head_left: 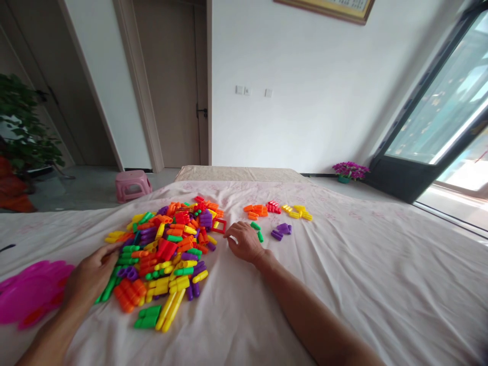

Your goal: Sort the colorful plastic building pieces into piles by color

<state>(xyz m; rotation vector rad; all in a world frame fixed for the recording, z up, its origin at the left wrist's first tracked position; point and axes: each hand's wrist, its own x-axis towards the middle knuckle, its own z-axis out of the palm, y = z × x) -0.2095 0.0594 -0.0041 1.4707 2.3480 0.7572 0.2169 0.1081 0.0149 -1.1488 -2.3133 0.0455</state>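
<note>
A big heap of plastic building pieces (pixel 168 249) in red, orange, yellow, green and purple lies on the cloth-covered surface. My left hand (pixel 91 272) rests at the heap's left edge, fingers reaching over the green pieces (pixel 129 254), thumb apart; its fingertips are partly hidden. To the right of the heap is my right hand (pixel 244 241), palm down, with its fingers bent and a gap before the thumb. Its fingertips are close to a red square frame piece (pixel 219 226); I see nothing held. Just beyond this hand lie green pieces (pixel 260 236).
Small colour groups lie at the right: orange pieces (pixel 256 210), red pieces (pixel 273 206), yellow pieces (pixel 301 212) and purple pieces (pixel 281 231). A pink plate-like tray (pixel 30 292) is at the left. A pink stool (pixel 133 186) stands on the floor behind.
</note>
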